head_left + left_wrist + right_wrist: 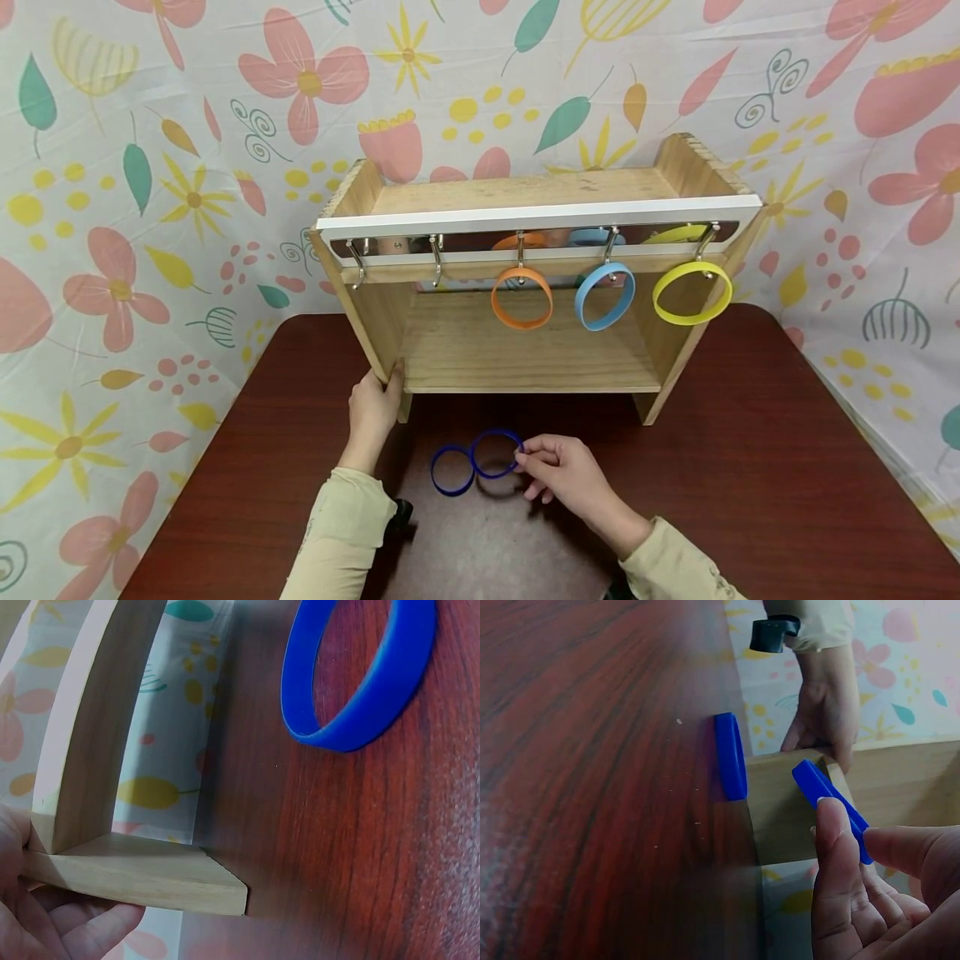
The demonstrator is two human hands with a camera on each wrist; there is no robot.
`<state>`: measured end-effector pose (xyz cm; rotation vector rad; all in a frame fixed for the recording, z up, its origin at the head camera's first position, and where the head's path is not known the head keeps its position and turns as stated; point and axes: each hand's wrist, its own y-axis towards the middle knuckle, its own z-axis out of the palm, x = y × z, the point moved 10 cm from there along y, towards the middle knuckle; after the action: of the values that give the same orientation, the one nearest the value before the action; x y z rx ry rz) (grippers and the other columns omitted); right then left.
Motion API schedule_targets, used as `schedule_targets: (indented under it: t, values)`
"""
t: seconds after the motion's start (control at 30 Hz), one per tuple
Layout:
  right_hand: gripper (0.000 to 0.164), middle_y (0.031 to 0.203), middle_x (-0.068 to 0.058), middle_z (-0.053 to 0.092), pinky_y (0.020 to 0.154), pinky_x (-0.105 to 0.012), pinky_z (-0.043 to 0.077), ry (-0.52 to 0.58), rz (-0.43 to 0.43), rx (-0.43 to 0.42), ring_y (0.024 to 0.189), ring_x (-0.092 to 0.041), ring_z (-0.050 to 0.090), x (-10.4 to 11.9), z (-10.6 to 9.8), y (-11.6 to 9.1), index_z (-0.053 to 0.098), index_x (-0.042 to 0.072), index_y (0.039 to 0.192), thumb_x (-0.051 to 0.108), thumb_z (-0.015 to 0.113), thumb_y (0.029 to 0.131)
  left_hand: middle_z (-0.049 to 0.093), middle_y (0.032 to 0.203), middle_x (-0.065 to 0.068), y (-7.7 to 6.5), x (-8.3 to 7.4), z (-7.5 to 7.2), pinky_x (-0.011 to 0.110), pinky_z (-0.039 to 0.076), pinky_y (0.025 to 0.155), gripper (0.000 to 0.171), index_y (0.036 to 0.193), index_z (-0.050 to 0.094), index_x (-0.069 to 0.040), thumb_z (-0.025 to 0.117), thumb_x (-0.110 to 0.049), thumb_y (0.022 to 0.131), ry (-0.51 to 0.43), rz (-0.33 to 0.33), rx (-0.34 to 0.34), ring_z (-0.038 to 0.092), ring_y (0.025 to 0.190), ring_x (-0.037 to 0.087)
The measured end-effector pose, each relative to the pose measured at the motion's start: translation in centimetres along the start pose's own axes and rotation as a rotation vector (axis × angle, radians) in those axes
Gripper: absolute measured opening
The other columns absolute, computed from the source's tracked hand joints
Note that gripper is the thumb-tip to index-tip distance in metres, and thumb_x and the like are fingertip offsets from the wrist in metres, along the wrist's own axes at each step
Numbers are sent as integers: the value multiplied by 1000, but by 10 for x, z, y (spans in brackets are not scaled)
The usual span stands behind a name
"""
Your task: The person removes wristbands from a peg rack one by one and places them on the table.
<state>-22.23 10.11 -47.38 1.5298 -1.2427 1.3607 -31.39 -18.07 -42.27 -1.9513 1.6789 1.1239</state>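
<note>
My left hand [372, 408] grips the lower left side panel of a small wooden shelf [525, 354], thumb on the inner face. In the right wrist view, my right hand [877, 892] pinches a blue silicone wristband [816, 784] between thumb and fingers, raised off the table. A second blue wristband [731, 756] lies on the table just left of the held one, in front of the shelf. Along the shelf's front rail, an orange wristband [522, 323], a light blue wristband [631, 292] and a yellow wristband [690, 319] hang from hooks.
Two metal hooks at the rail's left, the left hook [356, 265] and its neighbour [437, 260], carry no bands. The shelf stands on a dark red-brown table [795, 467]. Behind is a flower-patterned cloth [195, 275]. A black strap [401, 515] is at my left wrist.
</note>
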Motion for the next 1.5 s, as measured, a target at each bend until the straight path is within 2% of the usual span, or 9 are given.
schedule_targets:
  t: [0.37, 0.6, 0.8, 1.17, 1.37, 1.5]
  values:
    - [20, 87, -19, 71, 44, -32, 49, -44, 18, 15, 52, -31, 63, 0, 4, -3, 64, -9, 106, 8, 62, 95, 70, 83, 20, 0, 0, 0, 52, 51, 70, 37, 94, 67, -2, 55, -37, 99, -1, 1, 3, 68, 77, 37]
    - [24, 86, -17, 72, 43, -29, 48, -44, 25, 35, 47, -18, 60, -13, 6, 0, 66, -7, 105, 14, 65, 94, 70, 84, 20, -1, 0, -1, 53, 51, 70, 37, 93, 67, -2, 55, -37, 99, -2, 8, -1, 68, 78, 38]
    - [24, 86, -15, 73, 43, -29, 48, -58, 34, 39, 46, -17, 58, -15, 7, -1, 66, -7, 104, 15, 65, 94, 70, 84, 20, -1, -1, -2, 53, 51, 70, 37, 94, 67, -2, 55, -37, 99, 0, 16, -2, 68, 78, 39]
    - [20, 86, -17, 72, 40, -31, 47, -84, 42, 35, 45, -25, 59, -25, 10, 1, 66, -8, 104, 10, 63, 95, 70, 83, 20, -1, 1, -1, 54, 50, 72, 38, 91, 67, -3, 56, -39, 99, -4, 11, -9, 68, 80, 39]
    - [20, 83, -12, 72, 40, -28, 46, -98, 46, 42, 42, -15, 57, -23, 11, 0, 67, -5, 102, 13, 65, 94, 70, 80, 18, 0, 0, -1, 53, 50, 71, 38, 91, 67, -3, 56, -38, 99, -6, 17, -14, 68, 76, 38]
    - [20, 82, -11, 72, 41, -29, 48, -105, 56, 49, 42, -15, 57, -23, 11, 0, 68, -4, 101, 14, 66, 94, 70, 80, 18, 0, -1, 0, 52, 52, 68, 37, 93, 67, -2, 56, -37, 99, -1, 28, -15, 68, 73, 35]
